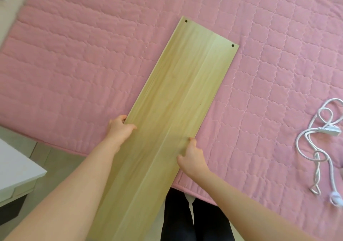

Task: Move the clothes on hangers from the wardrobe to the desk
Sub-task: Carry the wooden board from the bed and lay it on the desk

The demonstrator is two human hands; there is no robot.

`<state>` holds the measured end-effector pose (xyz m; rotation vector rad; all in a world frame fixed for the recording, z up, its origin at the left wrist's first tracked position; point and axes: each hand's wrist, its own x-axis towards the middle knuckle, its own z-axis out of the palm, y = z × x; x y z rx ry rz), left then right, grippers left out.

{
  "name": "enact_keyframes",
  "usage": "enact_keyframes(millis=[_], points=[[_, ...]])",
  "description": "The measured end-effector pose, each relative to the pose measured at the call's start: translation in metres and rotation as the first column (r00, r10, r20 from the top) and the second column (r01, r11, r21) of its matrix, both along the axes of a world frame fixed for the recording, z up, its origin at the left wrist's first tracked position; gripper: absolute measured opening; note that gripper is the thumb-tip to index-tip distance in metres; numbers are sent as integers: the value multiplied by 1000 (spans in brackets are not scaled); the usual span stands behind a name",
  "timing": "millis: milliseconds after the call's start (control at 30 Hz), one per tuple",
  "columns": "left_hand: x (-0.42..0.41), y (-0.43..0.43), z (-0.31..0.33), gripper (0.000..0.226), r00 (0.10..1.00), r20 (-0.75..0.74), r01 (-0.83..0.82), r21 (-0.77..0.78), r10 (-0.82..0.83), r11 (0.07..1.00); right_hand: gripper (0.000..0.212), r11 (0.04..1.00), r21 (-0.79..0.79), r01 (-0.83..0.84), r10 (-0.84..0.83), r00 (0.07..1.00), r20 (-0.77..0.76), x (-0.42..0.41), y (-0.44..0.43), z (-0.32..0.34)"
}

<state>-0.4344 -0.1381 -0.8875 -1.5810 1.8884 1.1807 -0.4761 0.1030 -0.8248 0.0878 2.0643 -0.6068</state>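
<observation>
- Only the head view is given. A person stands at the edge of a bed point(74, 64) and holds a board point(176, 92) lengthwise, pointing away from the body.
- Left hand point(120, 129) clasps the board's left edge, thumb on top and fingers tucked under. Right hand point(193, 157) clasps the right edge, a little nearer the body. One hand on each long edge likely keeps so long a piece level and stops it swinging.
- Beyond the grip, most of the board reaches out over the pink cover, with two holes point(186, 21) at its far corners. Behind the grip, the rest runs back past the person's trousers point(209, 222). Whether the far end rests on the bed or hangs just above it, I cannot tell.
- Right of the right hand and well apart from it, a white cable point(327, 130) lies looped on the cover, out of the board's way.
- Left of the left hand and nearer the body, white furniture point(16, 168) stands beside the bed. It may be the desk, but that is not certain.
- Neither the clothes on hangers nor the wardrobe is in sight. I judge the board is a side job, perhaps being laid on the bed, and no garment is in hand at this moment.
</observation>
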Motion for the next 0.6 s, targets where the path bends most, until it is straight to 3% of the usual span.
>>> enact_keyframes(millis=[133,233,400,600], points=[[-6,10,31,61,996,-68,-47,42,50,998,39,983,41,-179,176,983,57,-12,3,2],[-4,22,45,50,990,-126,-68,4,68,998,37,914,90,-396,395,918,29,-25,8,14],[12,46,68,52,982,-190,-33,-169,0,985,52,741,37,-671,647,697,-308,-42,7,47],[13,103,126,46,973,-209,8,-399,-100,917,72,534,82,-842,638,338,-692,-58,-13,80]])
